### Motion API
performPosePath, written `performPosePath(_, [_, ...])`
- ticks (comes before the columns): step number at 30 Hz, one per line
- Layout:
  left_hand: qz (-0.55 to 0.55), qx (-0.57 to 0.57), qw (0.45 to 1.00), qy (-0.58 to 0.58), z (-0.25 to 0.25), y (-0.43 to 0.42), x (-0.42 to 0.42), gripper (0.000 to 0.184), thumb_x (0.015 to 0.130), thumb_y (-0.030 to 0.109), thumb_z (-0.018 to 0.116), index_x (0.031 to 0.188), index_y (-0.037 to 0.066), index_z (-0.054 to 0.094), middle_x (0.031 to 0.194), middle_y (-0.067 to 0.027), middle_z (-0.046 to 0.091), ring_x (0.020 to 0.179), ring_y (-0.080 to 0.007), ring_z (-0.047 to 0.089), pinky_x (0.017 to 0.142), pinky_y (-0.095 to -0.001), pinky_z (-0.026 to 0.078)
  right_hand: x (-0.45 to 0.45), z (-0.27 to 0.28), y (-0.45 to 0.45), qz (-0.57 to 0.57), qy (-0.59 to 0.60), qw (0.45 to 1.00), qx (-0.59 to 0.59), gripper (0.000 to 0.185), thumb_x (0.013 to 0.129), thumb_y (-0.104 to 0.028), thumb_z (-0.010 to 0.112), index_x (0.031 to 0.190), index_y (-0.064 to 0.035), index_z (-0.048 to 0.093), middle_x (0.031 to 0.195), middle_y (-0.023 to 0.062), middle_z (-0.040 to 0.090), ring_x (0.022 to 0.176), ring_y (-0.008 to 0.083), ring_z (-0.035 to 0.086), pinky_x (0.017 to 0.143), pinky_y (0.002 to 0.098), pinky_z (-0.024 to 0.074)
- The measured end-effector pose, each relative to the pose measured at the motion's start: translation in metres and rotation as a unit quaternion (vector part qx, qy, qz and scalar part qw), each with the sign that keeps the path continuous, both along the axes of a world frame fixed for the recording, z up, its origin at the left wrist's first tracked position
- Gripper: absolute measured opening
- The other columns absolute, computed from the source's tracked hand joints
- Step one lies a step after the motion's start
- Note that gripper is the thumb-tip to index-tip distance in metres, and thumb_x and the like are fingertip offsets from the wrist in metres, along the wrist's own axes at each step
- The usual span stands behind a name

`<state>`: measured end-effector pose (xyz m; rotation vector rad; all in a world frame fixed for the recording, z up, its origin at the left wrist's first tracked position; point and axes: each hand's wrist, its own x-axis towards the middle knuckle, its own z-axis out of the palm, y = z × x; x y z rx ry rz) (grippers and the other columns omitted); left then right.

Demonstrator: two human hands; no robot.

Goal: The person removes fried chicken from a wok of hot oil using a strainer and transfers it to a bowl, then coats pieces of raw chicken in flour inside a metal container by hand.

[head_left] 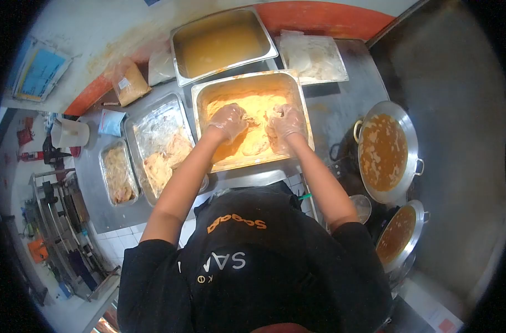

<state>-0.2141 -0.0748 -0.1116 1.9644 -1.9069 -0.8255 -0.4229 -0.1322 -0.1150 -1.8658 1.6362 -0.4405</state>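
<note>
Nearest me, a dark apron (pixel 247 236); beyond it, the gloved left hand (pixel 229 120) and right hand (pixel 289 122) curl at coated pieces (pixel 255 146) inside the powder tub (pixel 242 86), though I cannot tell whether either grip is closed. I judge the pieces soft, light and slippery, best cupped around the middle. Farther: a pan (pixel 229 71) holding cloudy liquid (pixel 222 49).

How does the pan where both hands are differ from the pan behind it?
The near pan holds yellowish powder with coated pieces; the far pan, cloudy yellow-brown liquid. The left hand and right hand are in the near pan; the far pan has none. Both pans are rectangular metal.
</note>
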Motion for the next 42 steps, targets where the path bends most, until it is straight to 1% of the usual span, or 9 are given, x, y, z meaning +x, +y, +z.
performPosePath(3, [-0.079,-0.054,0.995,-0.030,0.002,-0.002,0.004,0.026,0.078,0.027,0.065,0.082,0.001,0.064,0.088,-0.0201,0.063,0.086,-0.0368,0.061,0.078,-0.0444,0.050,-0.002,0.005,-0.001,-0.010,0.000,1.000,-0.004,0.030,0.069,-0.023,0.071,0.094,-0.0054,0.069,0.096,0.0188,0.068,0.091,0.0327,0.066,0.083,0.0383,0.0520])
performPosePath(12, [-0.020,-0.227,0.969,-0.095,-0.012,-0.004,-0.032,0.014,0.079,0.016,0.059,0.076,0.003,0.062,0.081,-0.0205,0.063,0.077,-0.0366,0.064,0.070,-0.0451,0.053,0.046,0.005,0.012,-0.045,-0.059,0.997,0.030,0.021,0.073,-0.018,0.065,0.086,-0.0020,0.066,0.092,0.0217,0.066,0.086,0.0342,0.065,0.078,0.0403,0.0512])
performPosePath(19, [-0.002,-0.197,0.972,-0.129,0.019,0.008,-0.042,0.014,0.078,0.007,0.055,0.082,0.000,0.066,0.084,-0.0222,0.064,0.081,-0.0351,0.067,0.071,-0.0417,0.055,0.056,0.019,0.015,0.034,0.001,0.999,0.021,0.016,0.071,-0.015,0.068,0.081,-0.0037,0.065,0.086,0.0200,0.065,0.083,0.0356,0.064,0.076,0.0405,0.0513])
performPosePath(31, [0.090,-0.133,0.976,-0.146,0.025,0.013,-0.020,0.016,0.078,0.010,0.056,0.086,0.001,0.066,0.086,-0.0227,0.064,0.082,-0.0359,0.065,0.074,-0.0436,0.054,0.062,0.013,0.005,-0.037,-0.060,0.998,-0.004,0.021,0.068,-0.021,0.071,0.080,-0.0038,0.069,0.083,0.0192,0.068,0.077,0.0321,0.067,0.074,0.0381,0.0519])
performPosePath(32, [0.082,-0.147,0.982,-0.082,0.018,0.015,-0.034,0.014,0.078,0.011,0.056,0.083,0.000,0.065,0.084,-0.0226,0.063,0.080,-0.0370,0.065,0.072,-0.0452,0.054,0.066,0.013,0.011,0.053,-0.021,0.996,-0.071,0.021,0.068,-0.020,0.069,0.081,-0.0041,0.069,0.083,0.0193,0.068,0.076,0.0316,0.067,0.074,0.0377,0.0520])
performPosePath(37, [0.093,-0.178,0.972,-0.120,0.021,0.011,-0.019,0.013,0.077,0.012,0.055,0.081,0.002,0.064,0.086,-0.0212,0.063,0.081,-0.0382,0.063,0.072,-0.0466,0.052,0.067,0.042,0.008,-0.015,-0.053,0.997,0.046,0.019,0.070,-0.021,0.068,0.081,-0.0062,0.069,0.084,0.0189,0.067,0.078,0.0314,0.066,0.073,0.0399,0.0516])
performPosePath(39, [0.098,-0.149,0.976,-0.126,0.011,0.022,-0.019,0.013,0.077,0.012,0.055,0.081,0.003,0.064,0.086,-0.0209,0.064,0.082,-0.0381,0.063,0.073,-0.0462,0.052,0.069,0.040,0.008,0.129,0.008,0.992,0.007,0.018,0.071,-0.022,0.068,0.082,-0.0074,0.070,0.089,0.0180,0.069,0.082,0.0301,0.067,0.075,0.0371,0.0523])
performPosePath(40, [0.091,-0.186,0.972,-0.108,0.007,0.027,-0.022,0.013,0.077,0.012,0.055,0.081,0.003,0.064,0.086,-0.0208,0.063,0.083,-0.0379,0.063,0.074,-0.0459,0.052,0.077,0.044,0.017,0.013,-0.037,0.994,0.104,0.022,0.069,-0.022,0.070,0.085,-0.0075,0.071,0.090,0.0172,0.069,0.082,0.0296,0.067,0.076,0.0356,0.0525])
performPosePath(42, [0.141,-0.181,0.968,-0.103,0.015,0.018,-0.015,0.013,0.079,0.013,0.055,0.079,0.003,0.062,0.085,-0.0205,0.063,0.082,-0.0376,0.063,0.075,-0.0456,0.051,0.072,0.033,0.006,0.014,-0.084,0.995,0.048,0.023,0.069,-0.022,0.071,0.086,-0.0067,0.071,0.090,0.0166,0.070,0.082,0.0286,0.067,0.077,0.0354,0.0524])
